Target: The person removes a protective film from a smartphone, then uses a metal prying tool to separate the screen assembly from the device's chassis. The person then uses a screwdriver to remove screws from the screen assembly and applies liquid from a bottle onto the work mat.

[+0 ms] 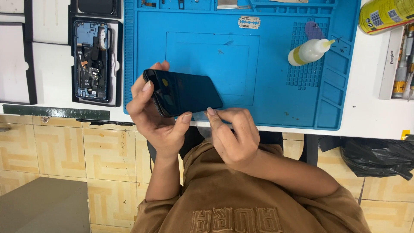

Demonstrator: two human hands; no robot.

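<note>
- Left hand (153, 116) grips the black phone (183, 92): fingers curl over its left short end and the thumb presses on the near long edge.
- Held this way, the phone sits above the near edge of the blue work mat (276, 77), dark glossy face up, just off the mat's surface as far as can be told.
- Its long axis runs left to right and slants a little, the left end nearer the far side of the desk and the right end pointing toward the lower right.
- Right hand (230, 133) sits just beside the phone's near right corner, fingers bent and pinched on what looks like a thin clear film (202, 115); the film itself is hard to make out.
- Far left on the white table (371, 112), an opened phone frame (90, 60) lies in a black tray, its long axis pointing away from the person.
- On the mat's far edge lies a razor blade (249, 22).
- Further right, a small squeeze bottle (309, 51) lies on its side, nozzle pointing right.
- At the top right corner lies a yellow can (386, 15).
</note>
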